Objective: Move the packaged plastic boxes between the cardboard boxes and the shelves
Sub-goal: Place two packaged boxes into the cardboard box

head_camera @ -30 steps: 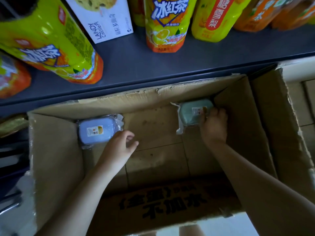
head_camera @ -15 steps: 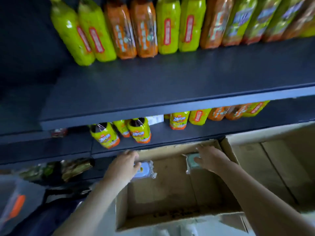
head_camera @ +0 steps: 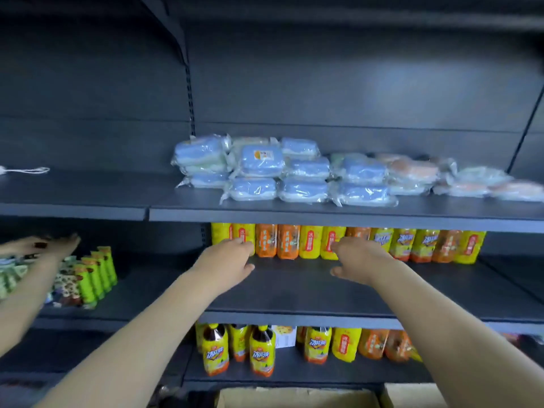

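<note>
Several packaged plastic boxes [head_camera: 259,161], blue, green and pink in clear wrap, are piled on the upper dark shelf [head_camera: 294,212]. My left hand [head_camera: 226,260] and my right hand [head_camera: 357,259] are raised side by side below that shelf, in front of a row of drink bottles. Both hands hold nothing, with fingers loosely stretched forward and thumbs pointing inward. The top edge of a cardboard box [head_camera: 294,396] shows at the bottom of the view; its inside is hidden.
Yellow and orange drink bottles [head_camera: 309,241] line the middle shelf, and more bottles [head_camera: 262,353] stand on the lower one. Another person's arm [head_camera: 38,254] reaches in from the left over green snack packs [head_camera: 94,273]. A second cardboard box [head_camera: 412,396] sits bottom right.
Both hands left the wrapped boxes lying in the cardboard box and rose empty to shelf height. The view tilted up from the box to the shelves.
</note>
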